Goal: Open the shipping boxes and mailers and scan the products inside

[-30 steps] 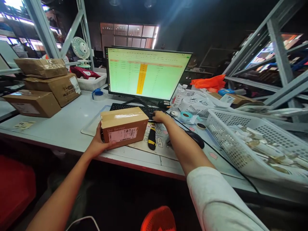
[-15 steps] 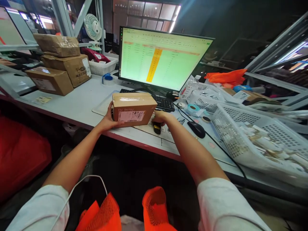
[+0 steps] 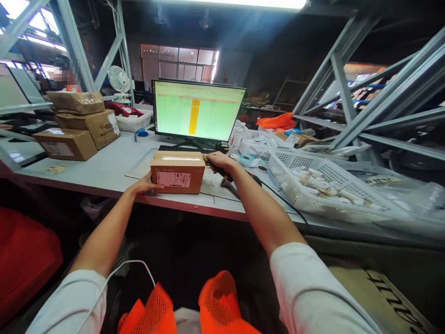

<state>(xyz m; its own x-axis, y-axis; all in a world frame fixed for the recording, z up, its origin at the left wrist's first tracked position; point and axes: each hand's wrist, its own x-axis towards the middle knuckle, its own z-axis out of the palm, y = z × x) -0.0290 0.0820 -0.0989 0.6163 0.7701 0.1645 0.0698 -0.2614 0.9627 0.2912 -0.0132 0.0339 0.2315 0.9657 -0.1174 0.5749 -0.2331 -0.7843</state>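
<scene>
A brown cardboard box (image 3: 189, 180) with a white shipping label on its front and shiny tape along its top stands at the desk's front edge. My left hand (image 3: 143, 184) grips its left end, thumb across the front and the other fingers out of sight behind. At the box's upper right corner, my right hand (image 3: 221, 161) is closed around a black and yellow utility knife (image 3: 225, 175). The knife's tip end points at the taped top edge; whether the blade touches the tape I cannot tell. A black mouse (image 3: 256, 180) sits beyond my right forearm.
Behind the box stand a keyboard and a lit monitor (image 3: 174, 109). Several cardboard boxes (image 3: 71, 144) are stacked on the left, near a white basket (image 3: 134, 121). To the right, a white perforated basket (image 3: 288, 183) holds paper scraps, with tape rolls (image 3: 246, 159) beside it.
My right hand has risen from the mat with the utility knife to the box's upper right corner. My left hand still holds the box. The view has tilted up and turned right.
</scene>
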